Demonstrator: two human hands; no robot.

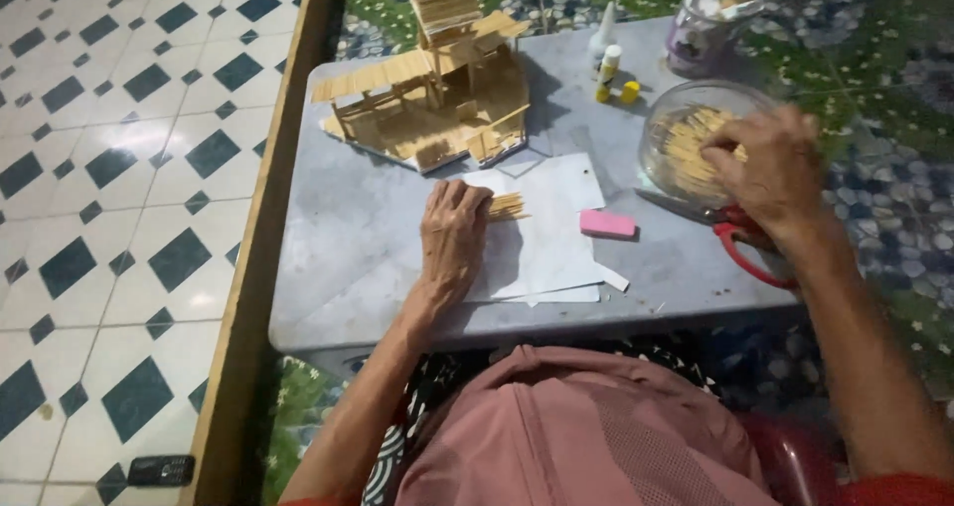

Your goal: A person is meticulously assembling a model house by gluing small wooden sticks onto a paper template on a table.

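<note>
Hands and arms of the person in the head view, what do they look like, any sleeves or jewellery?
Both forearms are bare. The left hand and right hand show no gloves, rings or watch that can be made out. A red sleeve edge shows at the right upper arm.

The left hand covers most of the stick bundle; the right hand, blurred, hides the scissors' handles.

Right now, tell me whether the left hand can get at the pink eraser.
Probably yes. The left hand rests on the paper, and the eraser lies just beyond its edge, with only flat paper between them.
</note>
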